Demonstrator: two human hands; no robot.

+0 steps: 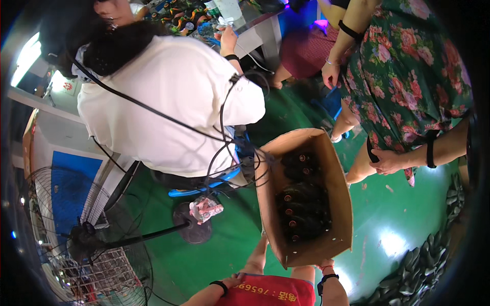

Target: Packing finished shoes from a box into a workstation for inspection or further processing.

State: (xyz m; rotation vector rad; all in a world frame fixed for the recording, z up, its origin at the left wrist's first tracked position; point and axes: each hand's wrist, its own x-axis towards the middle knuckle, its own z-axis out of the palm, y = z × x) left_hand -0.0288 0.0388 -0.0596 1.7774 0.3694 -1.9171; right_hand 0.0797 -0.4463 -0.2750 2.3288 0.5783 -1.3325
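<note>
My left hand [235,281], with a black band at its wrist, lies against the red apron [270,290] over my lap, fingers resting on the cloth and apart from the box. My right hand [325,263] is at the near edge of an open cardboard box [341,214], with its fingers partly hidden there; it seems to grip the box. A red bracelet and a dark watch are on that wrist. Inside the box lie several dark, glossy items [306,209] with orange-ringed round ends; their exact kind is hard to make out.
A person in a white top [168,102] sits ahead at the left, dark cables hanging behind. At the right stands a person in a floral dress [403,76]. A fan [87,239] stands lower left on the green floor [377,214]. Dark flat pieces [418,270] are heaped lower right.
</note>
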